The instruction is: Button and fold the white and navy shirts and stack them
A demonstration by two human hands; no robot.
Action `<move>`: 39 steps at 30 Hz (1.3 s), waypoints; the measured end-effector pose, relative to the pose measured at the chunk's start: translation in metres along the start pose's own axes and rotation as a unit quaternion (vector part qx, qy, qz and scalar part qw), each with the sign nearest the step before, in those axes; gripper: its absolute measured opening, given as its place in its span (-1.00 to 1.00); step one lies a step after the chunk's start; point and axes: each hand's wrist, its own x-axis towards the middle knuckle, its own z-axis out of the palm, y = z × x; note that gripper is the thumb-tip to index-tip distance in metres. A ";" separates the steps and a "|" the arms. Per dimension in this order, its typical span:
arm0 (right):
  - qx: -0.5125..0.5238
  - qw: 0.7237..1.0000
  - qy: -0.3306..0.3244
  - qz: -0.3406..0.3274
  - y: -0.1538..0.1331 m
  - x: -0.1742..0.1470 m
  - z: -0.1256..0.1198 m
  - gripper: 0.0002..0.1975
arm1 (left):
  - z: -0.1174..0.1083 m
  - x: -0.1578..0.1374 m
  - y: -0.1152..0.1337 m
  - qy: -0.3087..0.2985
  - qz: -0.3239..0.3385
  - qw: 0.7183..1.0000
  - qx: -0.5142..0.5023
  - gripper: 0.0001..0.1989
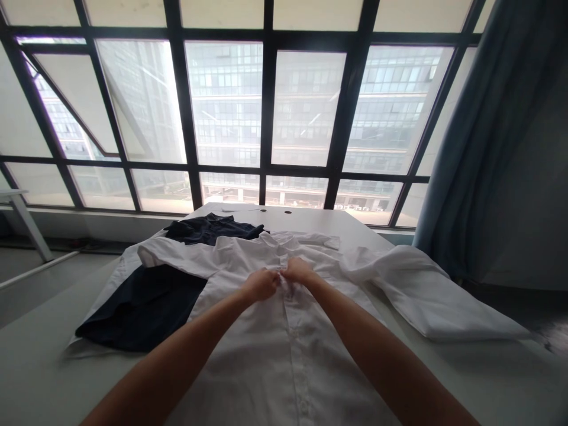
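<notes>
A white button-up shirt (252, 349) lies spread face up on the table, its collar toward the window and its button placket running down the middle toward me. My left hand (262, 284) and my right hand (297, 270) meet at the upper placket, just below the collar. Both have their fingers closed in a pinch on the shirt's front edges, and the cloth there is pulled up a little. Any button between the fingertips is too small to make out. One sleeve (177, 254) stretches left over dark cloth.
Dark navy garments (146, 307) lie to the left, with another dark piece (208, 228) behind the shirt. A folded white cloth (435, 296) rests on the right of the white table (355, 222). Windows stand behind; a blue-grey curtain (470, 154) hangs at right.
</notes>
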 end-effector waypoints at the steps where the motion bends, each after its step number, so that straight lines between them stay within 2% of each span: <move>1: -0.010 1.000 0.006 0.015 0.003 0.002 0.000 -0.84 | -0.001 0.008 -0.001 0.013 -0.017 1.000 -0.004 -0.74; 3: -0.027 0.999 0.018 0.035 0.007 0.003 -0.001 -0.83 | -0.002 0.024 -0.004 0.029 -0.046 0.998 -0.010 -0.76; 6: -0.012 0.999 0.033 0.036 0.011 -0.002 -0.003 -0.77 | 0.000 0.045 -0.008 0.021 -0.087 0.996 -0.032 -0.82; 11: 0.082 0.996 0.021 0.030 0.014 -0.010 -0.002 -0.75 | 0.007 0.061 -0.013 0.011 -0.119 0.991 -0.064 -0.89; 16: 0.174 0.984 0.007 0.036 0.022 -0.013 0.006 -0.87 | 0.008 0.064 -0.011 -0.009 -0.138 0.986 -0.097 -0.84; 23: 0.230 0.973 0.016 0.029 0.030 -0.010 0.012 -0.88 | 0.005 0.071 -0.002 -0.065 -0.186 0.970 -0.144 -0.74; 30: 0.272 0.962 0.006 0.020 0.030 -0.013 0.009 -0.89 | 0.007 0.061 -0.005 -0.037 -0.212 0.944 -0.249 -0.66; 34: 0.289 0.957 0.018 0.005 0.030 -0.013 0.010 -0.91 | 0.010 0.055 -0.008 -0.005 -0.199 0.928 -0.315 -0.66; 39: 0.295 0.955 0.035 -0.021 0.032 -0.014 0.014 -0.86 | 0.012 0.054 -0.009 -0.005 -0.175 0.914 -0.367 -0.67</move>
